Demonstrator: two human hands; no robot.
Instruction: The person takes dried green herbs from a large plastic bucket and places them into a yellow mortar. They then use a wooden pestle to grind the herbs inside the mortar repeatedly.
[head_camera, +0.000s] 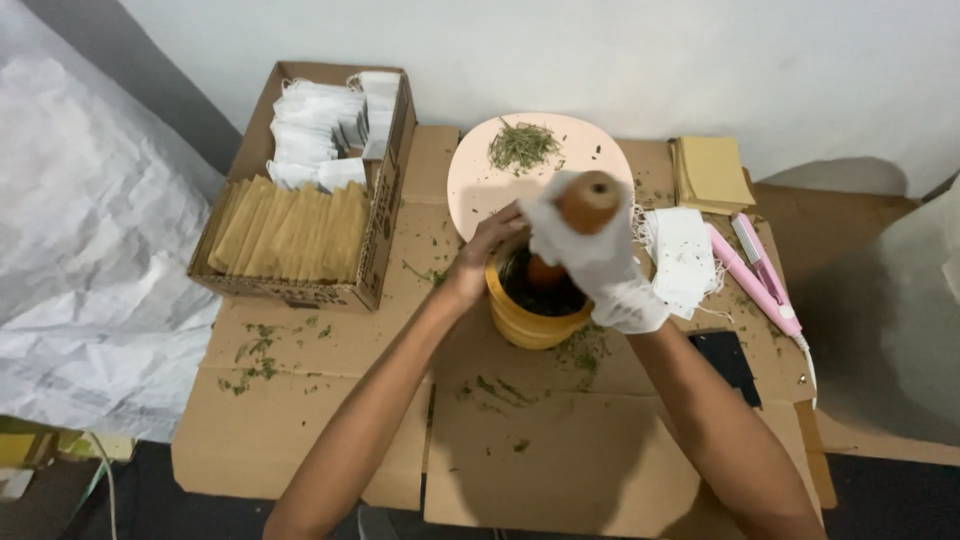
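Note:
A yellow mortar with dark crushed herbs inside stands on flattened cardboard. My left hand, bare, grips the mortar's far left rim. My right hand wears a white glove and is closed around a wooden pestle, whose lower end dips into the mortar. Just behind the mortar lies a pale pink plate bearing a small heap of dried green herbs.
An open cardboard box at the left holds brown sachets and white filter bags. White bags, a pink sealing tool, a stack of tan envelopes and a black object lie at the right. Herb crumbs are scattered about.

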